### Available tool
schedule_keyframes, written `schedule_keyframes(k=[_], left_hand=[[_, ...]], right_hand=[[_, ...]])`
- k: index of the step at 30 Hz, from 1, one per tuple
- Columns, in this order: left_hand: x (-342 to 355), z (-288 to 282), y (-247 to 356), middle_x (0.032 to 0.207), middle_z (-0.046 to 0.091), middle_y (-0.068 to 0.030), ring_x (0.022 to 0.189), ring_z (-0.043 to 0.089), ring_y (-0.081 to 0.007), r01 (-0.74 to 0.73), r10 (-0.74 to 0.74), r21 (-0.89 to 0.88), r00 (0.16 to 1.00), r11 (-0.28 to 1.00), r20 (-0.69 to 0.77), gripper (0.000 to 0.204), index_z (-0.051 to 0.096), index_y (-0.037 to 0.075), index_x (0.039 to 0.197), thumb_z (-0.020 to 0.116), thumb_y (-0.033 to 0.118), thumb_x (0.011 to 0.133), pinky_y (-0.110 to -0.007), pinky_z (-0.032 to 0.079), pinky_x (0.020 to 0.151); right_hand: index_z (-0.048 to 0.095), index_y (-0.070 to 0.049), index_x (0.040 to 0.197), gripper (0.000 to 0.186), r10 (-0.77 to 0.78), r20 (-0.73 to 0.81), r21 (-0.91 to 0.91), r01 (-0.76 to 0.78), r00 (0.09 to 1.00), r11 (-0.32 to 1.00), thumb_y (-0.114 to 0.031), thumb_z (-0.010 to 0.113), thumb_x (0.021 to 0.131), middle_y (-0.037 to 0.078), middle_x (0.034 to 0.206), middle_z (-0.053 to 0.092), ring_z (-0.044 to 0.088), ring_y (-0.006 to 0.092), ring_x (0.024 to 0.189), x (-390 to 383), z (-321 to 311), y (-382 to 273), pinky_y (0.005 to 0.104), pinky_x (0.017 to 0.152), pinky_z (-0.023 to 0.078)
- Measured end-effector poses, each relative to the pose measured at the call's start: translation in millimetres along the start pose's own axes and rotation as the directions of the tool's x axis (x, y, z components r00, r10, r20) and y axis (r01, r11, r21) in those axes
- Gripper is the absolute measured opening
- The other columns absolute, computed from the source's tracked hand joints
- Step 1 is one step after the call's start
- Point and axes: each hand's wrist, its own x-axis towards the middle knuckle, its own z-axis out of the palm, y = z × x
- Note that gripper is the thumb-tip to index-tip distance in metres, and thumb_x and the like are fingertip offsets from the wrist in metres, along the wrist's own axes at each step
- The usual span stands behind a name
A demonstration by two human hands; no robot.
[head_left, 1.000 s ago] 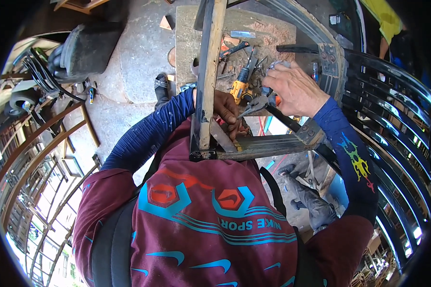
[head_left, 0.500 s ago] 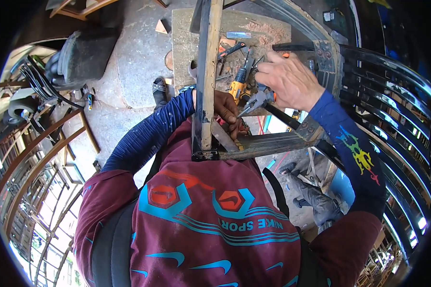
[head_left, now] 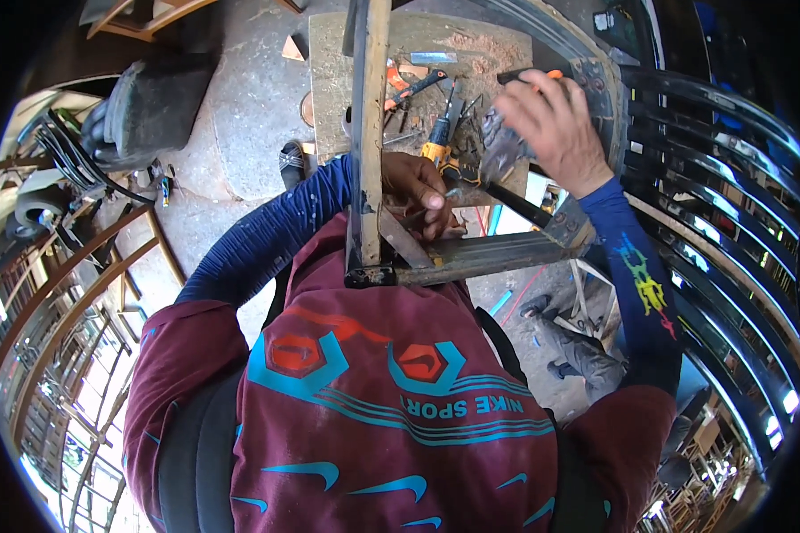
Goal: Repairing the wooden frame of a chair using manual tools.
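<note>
**Metal frame corner held over a cluttered desk**

A welded metal frame [head_left: 373, 178] is seen in the middle of the view, made of an upright bar and a crosspiece running to the right from its near corner, with a short diagonal brace between them. The left hand [head_left: 420, 188] is closed around the frame at that brace, just right of the upright bar, fingers curled over the metal. The right hand [head_left: 551, 124] is raised farther right, above the far end of the crosspiece; a dark, crumpled piece (cloth or abrasive sheet, which cannot be told) [head_left: 504, 147] is gripped under its fingers. A dark rod [head_left: 516, 204] slants from beneath that hand down toward the crosspiece.

Beyond the hands a dusty desk [head_left: 329, 80] is spread with tools: a yellow cordless drill [head_left: 437, 147] and orange-handled pliers [head_left: 413, 89]. A sandal [head_left: 292, 164] lies on the concrete floor [head_left: 240, 115] to the left of the desk. Curved metal railings [head_left: 729, 204] are stacked at the right.
</note>
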Motion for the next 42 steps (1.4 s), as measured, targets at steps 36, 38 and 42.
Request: schedule_keyframes(k=[36, 38, 42], left_hand=[[-14, -7, 9, 0.09, 0.071, -0.0144, 0.091, 0.065, -0.0279, 0.134, -0.079, 0.233, 0.97, 0.963, -0.229, 0.03, 0.072, -0.005, 0.089, 0.071, 0.023, 0.097, -0.043, 0.048, 0.085], [-18, -11, 2, 0.092, 0.073, -0.0117, 0.092, 0.066, -0.0233, 0.103, -0.052, 0.243, 0.977, 0.964, -0.206, 0.031, 0.073, -0.004, 0.095, 0.07, 0.027, 0.098, -0.038, 0.049, 0.087], [-6, 7, 5, 0.097, 0.076, -0.0109, 0.098, 0.067, -0.0207, -0.043, 0.056, 0.208, 0.997, 0.977, -0.058, 0.031, 0.074, -0.002, 0.1, 0.067, 0.028, 0.101, -0.036, 0.049, 0.092]], right_hand=[[0.065, -0.001, 0.113, 0.04, 0.292, 0.518, 0.801, -0.576, 0.804, 0.165, -0.03, 0.079, 0.089, 0.007, 0.084, 0.066, 0.066, 0.0209, 0.082, -6, 8, -59, 0.0396, 0.078, 0.052], [0.066, 0.004, 0.092, 0.041, 0.319, 0.764, 0.588, -0.809, 0.561, 0.015, -0.036, 0.077, 0.091, 0.016, 0.075, 0.068, 0.067, 0.036, 0.071, 8, 6, -51, 0.0435, 0.071, 0.052], [0.061, 0.006, 0.101, 0.034, 0.215, 0.683, 0.556, -0.688, 0.698, 0.466, -0.023, 0.073, 0.09, 0.027, 0.086, 0.069, 0.07, 0.0432, 0.085, -15, 45, -38, 0.0478, 0.079, 0.053]])
